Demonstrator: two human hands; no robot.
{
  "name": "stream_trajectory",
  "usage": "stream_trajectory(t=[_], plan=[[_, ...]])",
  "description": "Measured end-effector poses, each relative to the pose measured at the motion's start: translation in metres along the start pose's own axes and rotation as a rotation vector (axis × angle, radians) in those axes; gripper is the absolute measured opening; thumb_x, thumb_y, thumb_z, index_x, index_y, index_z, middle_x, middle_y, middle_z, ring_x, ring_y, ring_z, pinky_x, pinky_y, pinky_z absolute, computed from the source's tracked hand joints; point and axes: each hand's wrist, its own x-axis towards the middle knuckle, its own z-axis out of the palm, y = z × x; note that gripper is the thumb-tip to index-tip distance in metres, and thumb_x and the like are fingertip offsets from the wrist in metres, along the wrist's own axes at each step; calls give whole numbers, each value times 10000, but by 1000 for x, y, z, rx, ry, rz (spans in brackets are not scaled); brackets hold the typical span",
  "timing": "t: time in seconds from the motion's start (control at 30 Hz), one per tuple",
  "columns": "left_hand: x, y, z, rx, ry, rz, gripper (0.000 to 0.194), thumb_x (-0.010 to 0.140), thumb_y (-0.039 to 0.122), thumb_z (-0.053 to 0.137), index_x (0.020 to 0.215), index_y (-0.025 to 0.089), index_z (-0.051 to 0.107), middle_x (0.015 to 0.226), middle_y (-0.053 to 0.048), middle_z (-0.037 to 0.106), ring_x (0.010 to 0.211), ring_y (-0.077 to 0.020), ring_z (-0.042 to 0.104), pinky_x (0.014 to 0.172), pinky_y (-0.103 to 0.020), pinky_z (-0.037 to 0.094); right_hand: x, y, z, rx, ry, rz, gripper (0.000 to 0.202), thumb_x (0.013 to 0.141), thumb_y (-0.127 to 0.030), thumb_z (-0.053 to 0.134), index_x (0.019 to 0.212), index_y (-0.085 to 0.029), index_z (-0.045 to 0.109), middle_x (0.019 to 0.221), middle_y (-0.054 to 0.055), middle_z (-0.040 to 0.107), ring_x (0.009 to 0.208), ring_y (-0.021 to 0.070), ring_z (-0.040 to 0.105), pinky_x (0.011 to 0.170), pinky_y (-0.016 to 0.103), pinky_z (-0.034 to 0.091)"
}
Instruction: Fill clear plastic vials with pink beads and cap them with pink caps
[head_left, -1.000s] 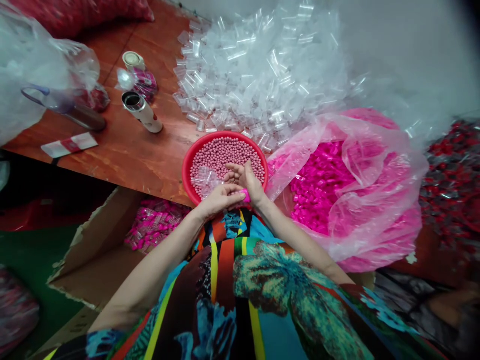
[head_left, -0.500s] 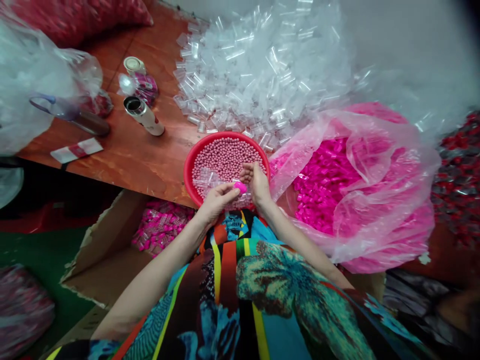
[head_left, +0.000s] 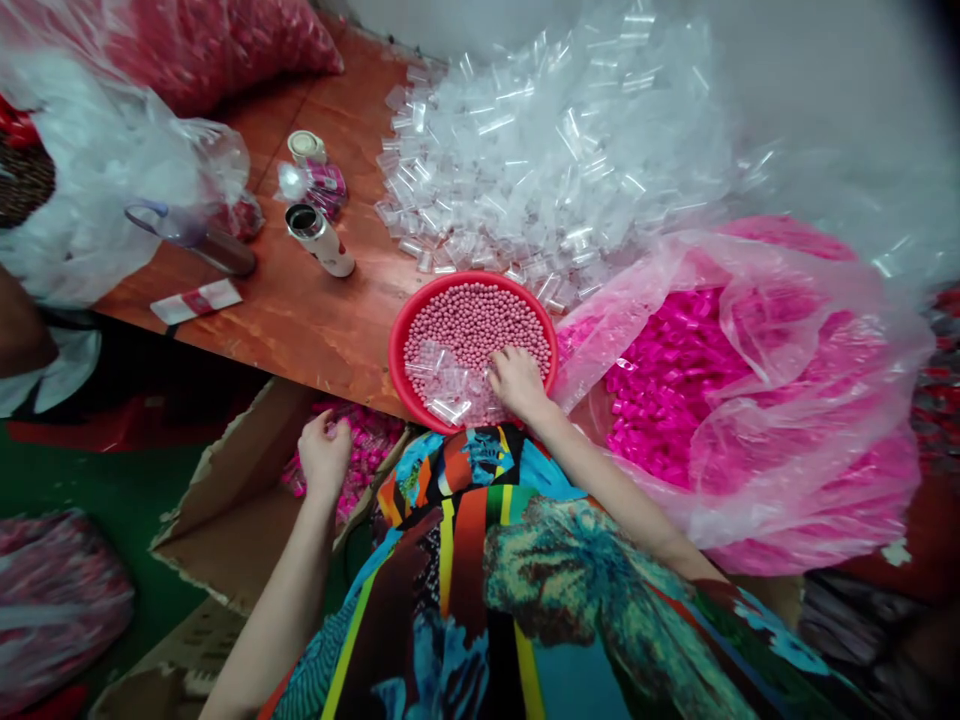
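- In the head view, the left hand [head_left: 325, 455] is over the open cardboard box [head_left: 240, 465], beside the tabletop [head_left: 300, 345], with thumb and fingers curled toward each other; whether anything is between them, I cannot tell.
- Below and beside that hand, the box holds a heap of pink-and-clear pieces [head_left: 367, 435].
- The right hand [head_left: 519, 382] is inside the red basin [head_left: 397, 350], near its right side, fingers bent downward; the fingertips are partly hidden, so I cannot tell whether they pinch something.
- Small pink beads [head_left: 476, 315] fill the basin, and clear plastic pieces [head_left: 450, 390] lie on them at the near side, just left of the right hand.
- The step in hand looks to be two-sided: one hand at the box, the other among the basin's contents. Beads this small and loose would call for light fingertip work.
- Right of the basin, a pink plastic bag [head_left: 810, 480] gapes open around bright pink pieces [head_left: 667, 400].
- Behind the basin spreads a large pile of clear pieces [head_left: 540, 150]; an open flask [head_left: 326, 245] stands to the left.
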Motion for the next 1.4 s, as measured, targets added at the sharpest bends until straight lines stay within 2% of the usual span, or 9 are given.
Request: stream_trajectory(t=[0.1,0.17,0.3,0.4,0.53,0.7,0.9,1.17,1.4], plan=[[-6,40,18,-133,57,140,247,931,251,565,1113,202,724,1104,-109,757,1074,-290,692,1018,-476,541,0,-2,-1,-99,-73,-44,273,1018,-235,550,1202,-119,714,1286,220,665,1221,348,495,1042,498,396],[-7,83,34,-203,-34,354,250,984,218,520,1141,229,714,1140,-112,745,1105,-272,683,1032,-471,538,1,-1,2,3,-49,-47,222,1008,-245,580,1132,-136,726,1243,194,689,1213,336,507,1055,496,385],[-3,158,64,-165,-340,745,346,938,106,578,1258,180,687,1346,-165,680,1273,-277,614,1123,-456,497,4,2,11,607,85,53,200,941,-263,648,1124,-191,683,1058,79,707,1023,243,606,971,406,465],[0,187,77,21,-505,913,409,943,75,543,1332,125,657,1318,-199,678,1258,-306,610,1110,-472,488,5,5,12,1111,104,181,283,850,-286,716,1114,-236,628,878,-18,657,837,178,623,815,316,508],[1,196,86,-38,-640,845,430,903,61,605,1321,132,675,1195,-158,730,1153,-284,662,1037,-427,522,-2,11,4,1389,128,338,349,818,-293,762,1129,-237,614,776,-67,633,721,132,598,696,254,495],[4,193,94,-488,-769,348,169,842,220,772,1006,177,767,970,-91,779,904,-260,704,897,-408,545,-18,13,-2,1381,140,375,156,912,-317,680,1027,-213,700,924,-3,746,826,146,657,761,276,550],[3,193,97,-738,-796,119,375,688,405,850,1025,257,781,931,-85,743,848,-282,673,840,-450,526,-23,15,5,1208,300,340,171,880,-387,691,943,-229,713,842,-13,734,795,172,655,799,315,550],[-6,200,92,-382,-623,521,334,773,300,778,1106,322,796,1118,-156,696,1143,-412,586,1044,-547,426,-21,8,10,1015,317,330,153,925,-340,604,821,-240,655,822,0,714,819,199,648,821,329,528],[49,223,94,181,-491,779,196,919,72,525,948,145,705,1044,-179,652,1073,-333,526,988,-451,401,-35,24,7,1134,456,374,202,962,-385,585,1091,-269,688,941,6,733,790,188,655,784,324,561]])
